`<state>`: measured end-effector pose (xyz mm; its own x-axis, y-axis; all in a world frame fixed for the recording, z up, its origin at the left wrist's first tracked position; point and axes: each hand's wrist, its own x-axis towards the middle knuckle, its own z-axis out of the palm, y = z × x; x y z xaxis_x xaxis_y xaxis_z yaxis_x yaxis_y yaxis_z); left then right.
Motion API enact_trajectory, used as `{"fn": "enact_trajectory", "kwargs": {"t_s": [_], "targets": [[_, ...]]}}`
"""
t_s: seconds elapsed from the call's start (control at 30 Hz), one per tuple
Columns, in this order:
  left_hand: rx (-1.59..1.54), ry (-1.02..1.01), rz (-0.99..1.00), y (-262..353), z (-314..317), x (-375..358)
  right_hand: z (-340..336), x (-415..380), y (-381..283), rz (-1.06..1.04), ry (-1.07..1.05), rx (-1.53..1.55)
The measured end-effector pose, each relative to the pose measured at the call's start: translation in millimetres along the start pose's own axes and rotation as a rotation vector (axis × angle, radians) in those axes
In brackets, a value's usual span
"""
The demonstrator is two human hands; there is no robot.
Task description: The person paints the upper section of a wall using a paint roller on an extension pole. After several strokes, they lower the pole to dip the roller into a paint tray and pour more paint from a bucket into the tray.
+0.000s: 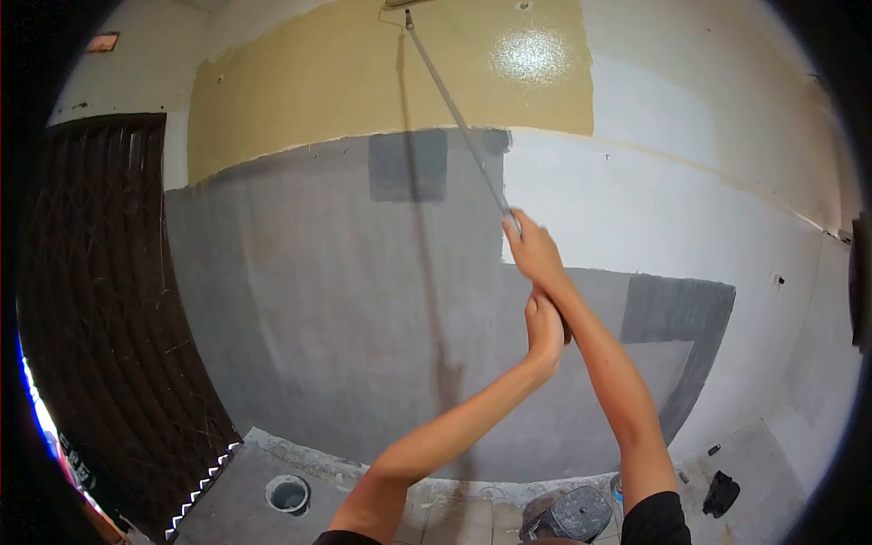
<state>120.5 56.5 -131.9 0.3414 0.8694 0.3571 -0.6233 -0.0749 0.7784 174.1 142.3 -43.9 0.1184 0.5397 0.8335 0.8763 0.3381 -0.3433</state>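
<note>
A paint roller on a long grey extension pole (459,123) slants up and to the left from my hands. Its roller head (400,4) is at the top edge of the view, partly cut off, against the yellow-tan painted area (381,77). My right hand (534,250) is closed around the pole, higher up. Lower down, my left hand (545,329) grips the pole's dark lower end, partly hidden behind my right forearm. The wall below the tan band is grey (309,291), with darker grey patches and a white section (636,195).
A brown folding metal door (100,272) stands on the left. On the floor are a small bucket (288,495) with grey contents, a paint-spattered dark container (581,513) and a black object (720,493). A wall socket (778,280) is at right.
</note>
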Motion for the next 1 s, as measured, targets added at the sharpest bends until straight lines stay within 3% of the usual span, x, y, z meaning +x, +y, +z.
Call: {"fn": "enact_trajectory", "kwargs": {"t_s": [0.17,0.27,0.37,0.5,0.7,0.83,0.9,1.0], "targets": [[0.006,0.041,-0.057,-30,-11,-12,14,-32,15,0.04,-0.014,0.046],[0.01,0.046,-0.003,10,-1,2,13,10,2,-0.049,0.051,0.007],[-0.012,0.085,0.172,43,4,46,11,64,-28,-0.115,0.102,-0.006],[0.046,0.001,0.133,92,-12,46,4,84,-73,-0.07,0.049,0.087],[0.097,0.073,0.036,44,-92,2,98,8,-46,-0.112,0.159,0.176],[0.074,0.147,0.04,27,-132,-18,112,-36,-80,0.107,-0.067,0.196],[0.086,0.121,0.026,43,-148,-11,121,-27,-95,0.116,-0.068,0.224],[0.132,0.054,0.07,103,-166,7,140,22,-123,-0.018,0.091,0.21]]}}
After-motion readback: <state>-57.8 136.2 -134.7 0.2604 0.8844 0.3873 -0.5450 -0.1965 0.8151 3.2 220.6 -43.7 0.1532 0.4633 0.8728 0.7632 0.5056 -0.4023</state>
